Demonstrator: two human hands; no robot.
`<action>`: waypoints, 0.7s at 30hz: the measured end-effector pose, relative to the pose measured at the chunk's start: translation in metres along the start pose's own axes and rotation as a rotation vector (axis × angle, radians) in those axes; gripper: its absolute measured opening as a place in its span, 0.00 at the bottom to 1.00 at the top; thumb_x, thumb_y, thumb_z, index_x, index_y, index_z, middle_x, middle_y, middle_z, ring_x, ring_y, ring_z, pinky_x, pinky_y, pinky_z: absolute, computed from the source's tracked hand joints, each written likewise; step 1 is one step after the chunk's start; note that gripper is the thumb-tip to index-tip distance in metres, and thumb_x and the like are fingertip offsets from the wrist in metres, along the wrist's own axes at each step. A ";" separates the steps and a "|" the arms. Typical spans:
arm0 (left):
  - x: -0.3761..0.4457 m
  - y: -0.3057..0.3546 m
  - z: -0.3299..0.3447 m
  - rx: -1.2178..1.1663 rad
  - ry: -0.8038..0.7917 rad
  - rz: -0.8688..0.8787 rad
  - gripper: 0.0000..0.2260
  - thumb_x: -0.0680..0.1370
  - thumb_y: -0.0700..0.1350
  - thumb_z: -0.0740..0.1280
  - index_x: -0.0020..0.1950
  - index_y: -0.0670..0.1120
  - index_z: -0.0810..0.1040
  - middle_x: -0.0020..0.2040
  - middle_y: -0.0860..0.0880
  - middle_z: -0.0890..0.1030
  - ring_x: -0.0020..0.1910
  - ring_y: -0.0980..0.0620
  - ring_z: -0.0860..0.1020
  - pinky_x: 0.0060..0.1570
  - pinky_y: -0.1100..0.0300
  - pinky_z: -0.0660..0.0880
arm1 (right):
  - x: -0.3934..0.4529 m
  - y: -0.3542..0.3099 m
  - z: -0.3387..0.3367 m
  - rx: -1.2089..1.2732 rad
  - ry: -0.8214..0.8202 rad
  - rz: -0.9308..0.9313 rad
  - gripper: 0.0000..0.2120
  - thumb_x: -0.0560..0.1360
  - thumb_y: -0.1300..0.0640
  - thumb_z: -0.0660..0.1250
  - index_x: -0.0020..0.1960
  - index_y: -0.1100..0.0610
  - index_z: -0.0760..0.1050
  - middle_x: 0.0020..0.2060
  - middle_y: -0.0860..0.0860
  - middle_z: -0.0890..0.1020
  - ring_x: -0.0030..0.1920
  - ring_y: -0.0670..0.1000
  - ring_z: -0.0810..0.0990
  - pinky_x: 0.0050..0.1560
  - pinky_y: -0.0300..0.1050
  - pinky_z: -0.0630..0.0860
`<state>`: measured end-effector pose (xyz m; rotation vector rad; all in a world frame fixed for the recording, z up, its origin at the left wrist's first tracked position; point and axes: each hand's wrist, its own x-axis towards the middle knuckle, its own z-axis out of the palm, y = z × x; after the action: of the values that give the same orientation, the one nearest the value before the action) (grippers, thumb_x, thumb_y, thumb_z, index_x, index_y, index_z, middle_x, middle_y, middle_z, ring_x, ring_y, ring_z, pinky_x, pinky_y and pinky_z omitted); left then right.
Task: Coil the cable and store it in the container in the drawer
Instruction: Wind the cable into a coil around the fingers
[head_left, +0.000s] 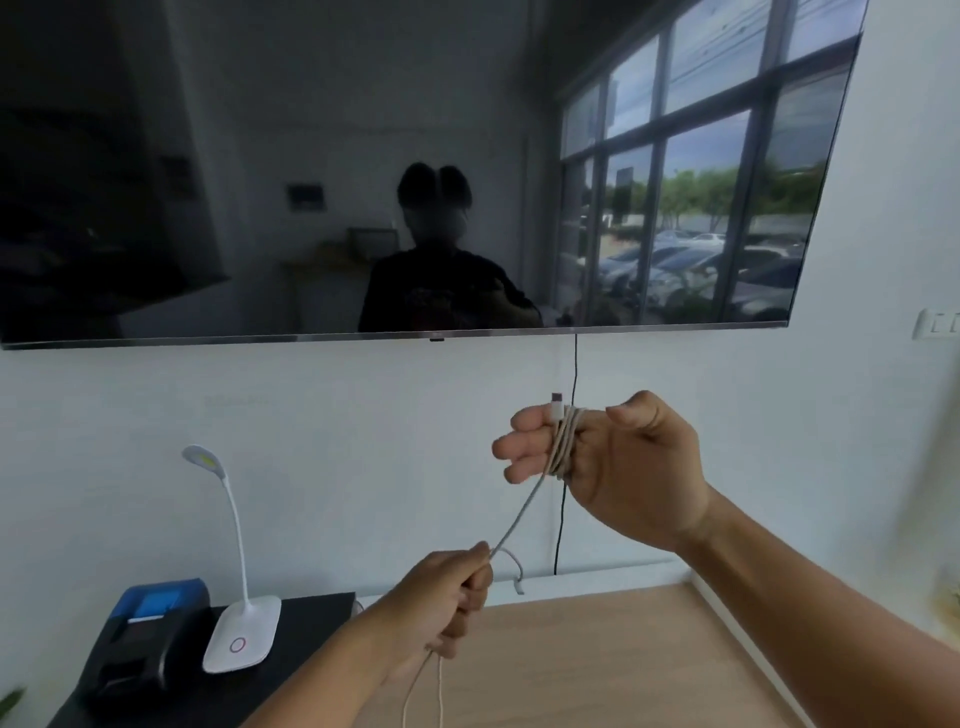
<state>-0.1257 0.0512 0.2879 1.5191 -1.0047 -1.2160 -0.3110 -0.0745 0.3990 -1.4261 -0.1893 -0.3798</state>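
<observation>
A thin white cable (522, 512) is wound in several turns around the fingers of my right hand (613, 462), raised in front of the wall. One plug end sticks up above those fingers. From the coil the cable runs taut down and left into my left hand (447, 597), which is closed on it. Below that fist the loose length hangs out of the bottom of the frame. No drawer or container shows in this view.
A wall-mounted TV (415, 166) fills the upper frame, with a black cord (566, 467) hanging from it. A light wooden tabletop (597, 660) lies below. At the left, a white desk lamp (241, 629) and a blue-and-black device (145, 634) sit on a black surface.
</observation>
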 end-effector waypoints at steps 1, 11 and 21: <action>0.001 0.007 0.000 0.001 0.001 0.013 0.18 0.80 0.60 0.61 0.35 0.51 0.65 0.29 0.52 0.62 0.27 0.52 0.55 0.26 0.62 0.57 | 0.001 0.001 0.014 -0.045 -0.138 0.048 0.33 0.72 0.47 0.58 0.61 0.75 0.74 0.57 0.68 0.84 0.52 0.65 0.83 0.63 0.56 0.74; -0.011 0.059 -0.011 0.130 0.057 0.188 0.21 0.84 0.55 0.57 0.31 0.52 0.66 0.29 0.54 0.61 0.25 0.54 0.54 0.24 0.63 0.54 | -0.017 0.059 0.026 -0.761 -0.165 0.748 0.25 0.76 0.58 0.57 0.66 0.70 0.76 0.65 0.60 0.82 0.59 0.46 0.82 0.75 0.45 0.65; -0.015 0.026 0.001 0.015 0.117 0.286 0.23 0.85 0.54 0.58 0.30 0.51 0.65 0.28 0.53 0.61 0.27 0.52 0.53 0.26 0.63 0.52 | -0.019 0.065 -0.054 -0.436 0.493 0.301 0.24 0.75 0.59 0.53 0.64 0.70 0.75 0.63 0.66 0.83 0.59 0.60 0.84 0.72 0.57 0.69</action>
<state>-0.1305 0.0584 0.3168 1.3857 -1.1105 -0.9106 -0.3096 -0.1192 0.3242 -1.7068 0.5318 -0.5300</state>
